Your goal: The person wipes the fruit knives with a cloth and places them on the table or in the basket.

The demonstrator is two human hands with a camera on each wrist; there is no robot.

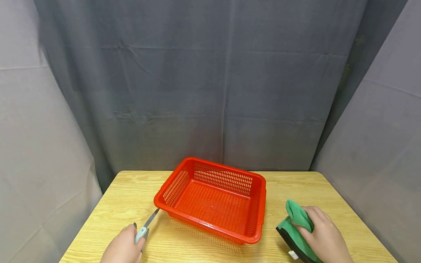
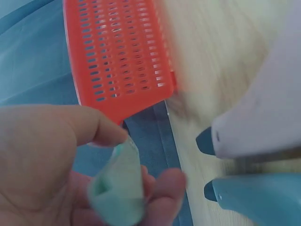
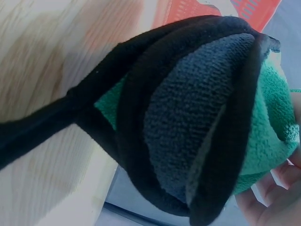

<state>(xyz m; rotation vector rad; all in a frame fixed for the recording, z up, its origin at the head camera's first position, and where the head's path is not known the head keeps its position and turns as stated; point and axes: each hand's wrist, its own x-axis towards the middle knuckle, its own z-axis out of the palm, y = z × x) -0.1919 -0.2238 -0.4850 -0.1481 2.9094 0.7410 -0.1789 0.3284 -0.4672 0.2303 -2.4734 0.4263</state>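
My left hand (image 1: 123, 245) grips the mint-green handle of a small knife (image 1: 142, 233). Its blade points up and right, the tip near the front left corner of a red plastic basket (image 1: 210, 200). From the left wrist, the rounded handle end (image 2: 117, 197) sits between thumb and fingers, and the blade is mostly hidden. On the right of the table, my right hand (image 1: 323, 233) holds a bunched green cloth (image 1: 294, 232) with black edging and a white tag. Close up, the cloth also has a dark grey side (image 3: 193, 113).
The perforated basket stands askew on a light wooden table (image 1: 131, 193). In the left wrist view, two tapering objects with dark tips, one pinkish white (image 2: 258, 113) and one teal (image 2: 258, 195), are at the right. A grey curtain (image 1: 197, 91) hangs behind.
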